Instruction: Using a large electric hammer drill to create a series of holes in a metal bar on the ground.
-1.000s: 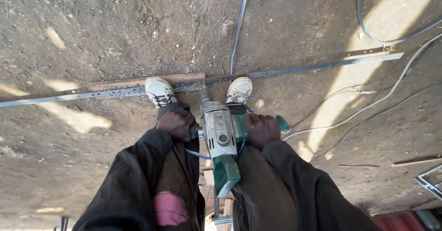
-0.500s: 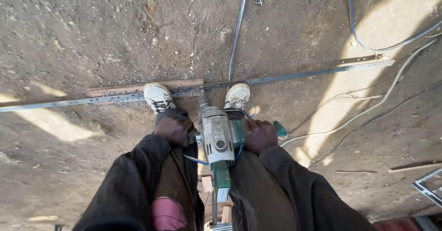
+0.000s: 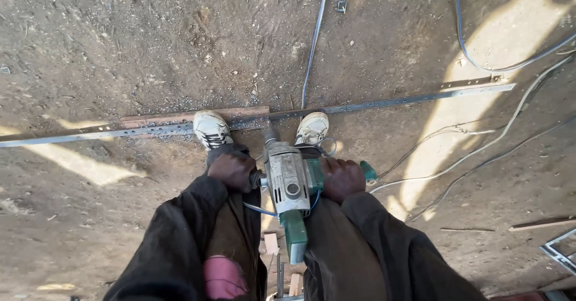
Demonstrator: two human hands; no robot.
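I stand over a long perforated metal strip (image 3: 396,102) lying across the dirt floor, with both white shoes on it. A grey and green power drill (image 3: 289,184) points straight down at the strip between my feet. My left hand (image 3: 231,172) grips the drill's side handle on the left. Gripping the green handle on the other side is my right hand (image 3: 342,178). A wooden plank (image 3: 168,118) lies under the strip beside my left shoe (image 3: 211,128). The drill's tip is hidden behind its body.
Blue and white cables (image 3: 313,43) run over the dirt, one from the top down to the strip, others curving at the right (image 3: 510,118). Metal shavings lie along the strip. A metal frame corner (image 3: 561,252) shows at the lower right. Small wood blocks (image 3: 271,243) lie below the drill.
The view has shifted slightly, so the strip and my feet sit a little higher in the frame. Both hands keep the same grip on the drill.
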